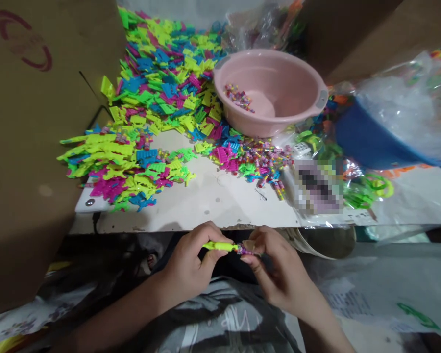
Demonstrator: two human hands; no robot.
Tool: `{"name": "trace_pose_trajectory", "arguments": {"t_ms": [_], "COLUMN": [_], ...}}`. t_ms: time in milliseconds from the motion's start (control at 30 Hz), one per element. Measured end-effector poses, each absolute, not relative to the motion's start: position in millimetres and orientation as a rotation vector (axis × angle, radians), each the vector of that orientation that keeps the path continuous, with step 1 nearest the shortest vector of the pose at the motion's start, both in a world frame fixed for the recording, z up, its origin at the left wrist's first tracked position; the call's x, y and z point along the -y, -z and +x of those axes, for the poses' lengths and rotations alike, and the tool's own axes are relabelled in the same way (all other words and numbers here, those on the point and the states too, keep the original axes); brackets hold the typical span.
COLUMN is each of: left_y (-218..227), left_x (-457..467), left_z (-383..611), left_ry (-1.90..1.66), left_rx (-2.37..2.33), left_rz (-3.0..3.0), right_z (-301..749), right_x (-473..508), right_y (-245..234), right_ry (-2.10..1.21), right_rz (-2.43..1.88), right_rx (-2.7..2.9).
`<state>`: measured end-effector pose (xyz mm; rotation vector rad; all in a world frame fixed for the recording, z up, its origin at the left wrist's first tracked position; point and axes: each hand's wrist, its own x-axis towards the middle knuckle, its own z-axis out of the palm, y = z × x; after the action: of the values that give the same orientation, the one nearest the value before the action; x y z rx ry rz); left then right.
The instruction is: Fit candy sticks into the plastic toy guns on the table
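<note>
Just in front of the table edge, my left hand is closed around a neon-yellow plastic toy piece, held level. My right hand pinches a small purple patterned piece at the right end of the yellow one; the two meet end to end. Whether they are joined cannot be made out. Beyond my hands, a heap of small printed tubes lies on the table. At the left is a pile of yellow, green, pink and blue plastic pieces, some with patterned tubes among them.
A pink basin with a few patterned tubes stands behind, beside a large heap of coloured plastic pieces. Cardboard walls the left side. To the right are a blue basin with clear plastic and bagged green pieces. A bucket sits below the edge.
</note>
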<state>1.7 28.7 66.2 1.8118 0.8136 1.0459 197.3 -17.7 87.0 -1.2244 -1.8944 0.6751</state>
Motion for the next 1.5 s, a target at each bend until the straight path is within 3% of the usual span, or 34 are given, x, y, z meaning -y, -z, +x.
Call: {"name": "trace_pose_trajectory", "arguments": {"t_ms": [267, 500, 700, 867, 1033, 1200, 1500], "left_y": [-66, -101, -109, -87, -54, -37, -47], "left_x": [-51, -138, -186, -182, -200, -229, -173], "left_z": [-25, -83, -117, -63, 32, 77, 46], "left_ry": [-0.783, -1.343, -1.269, -1.211, -0.809, -0.789, -0.783], "left_rx": [-1.07, -1.695, -2.047, -1.631, -1.434, -1.457, -1.14], "left_rz": [1.931, 2.343, 2.32, 2.415, 2.187, 2.025, 1.524], "right_z": [197, 245, 257, 253, 249, 246, 241], "right_x": [0, -52, -62, -72, -82, -70, -24], "right_y": [-74, -11, 2, 3, 8, 10, -14], "right_ry": [-0.816, -0.025, 0.17, 0.181, 0.192, 0.101, -0.836], "right_rz": [-1.227, -1.884, -2.075, -2.053, -1.95, -1.731, -1.435], "right_rx": [1.915, 1.846, 1.873, 1.885, 1.808, 1.846, 1.049]}}
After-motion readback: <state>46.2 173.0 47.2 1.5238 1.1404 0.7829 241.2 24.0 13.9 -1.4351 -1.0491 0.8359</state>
